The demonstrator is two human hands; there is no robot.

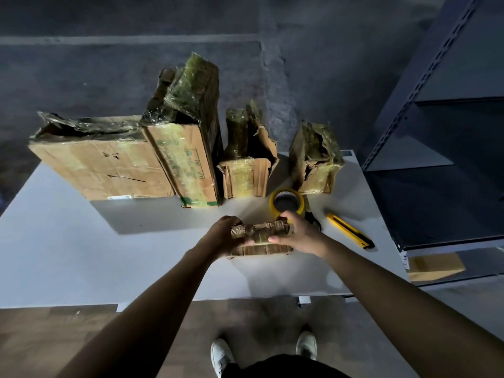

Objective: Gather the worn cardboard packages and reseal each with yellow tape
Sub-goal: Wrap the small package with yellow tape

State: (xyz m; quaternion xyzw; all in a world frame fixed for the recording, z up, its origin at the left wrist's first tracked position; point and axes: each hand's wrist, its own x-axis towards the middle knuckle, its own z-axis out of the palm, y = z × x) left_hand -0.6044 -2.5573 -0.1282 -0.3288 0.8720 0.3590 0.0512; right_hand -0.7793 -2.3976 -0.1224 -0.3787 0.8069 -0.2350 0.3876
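Observation:
A small worn cardboard package (260,236), wrapped in old tape, is just above the white table (81,255), held between both hands. My left hand (222,236) grips its left end and my right hand (298,233) grips its right end. Just behind my right hand lies a roll of yellow tape (287,203). Several battered, tape-covered boxes stand in a row at the back: a wide box (101,165), a tall box (188,148), a torn middle box (245,165) and a small box (315,159).
A yellow utility knife (350,230) lies on the table to the right of my right hand. Dark metal shelving (441,132) stands at the right, with a flat cardboard piece (435,266) on its low shelf. My white shoes (223,356) show below the table edge.

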